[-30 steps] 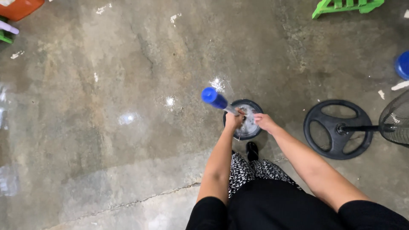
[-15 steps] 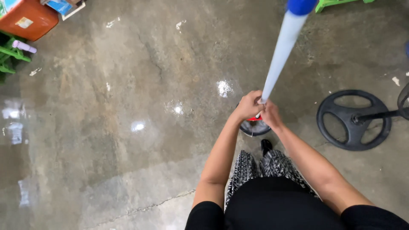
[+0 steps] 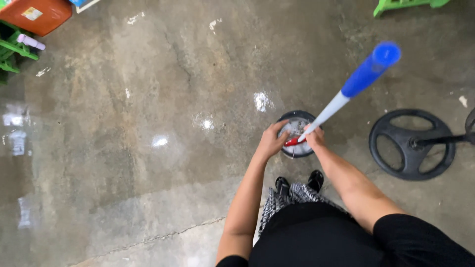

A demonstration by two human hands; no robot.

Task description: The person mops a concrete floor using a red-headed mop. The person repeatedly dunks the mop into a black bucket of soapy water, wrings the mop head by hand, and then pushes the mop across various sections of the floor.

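Observation:
A small black bucket with water stands on the wet concrete floor just ahead of my feet. A mop with a white shaft and blue grip stands in it, its red collar low at the bucket and the handle leaning up to the right. My right hand is closed around the shaft just above the red collar. My left hand rests on the bucket's left rim, fingers curled over it. The mop head is hidden inside the bucket.
A black round fan base with its pole lies on the floor to the right. An orange box and green plastic pieces sit at the top left, a green frame at the top right. The floor shines wet.
The mop handle, near upright half a second ago, has tipped down to the right. My hands stay at the bucket; the left has shifted onto its rim.

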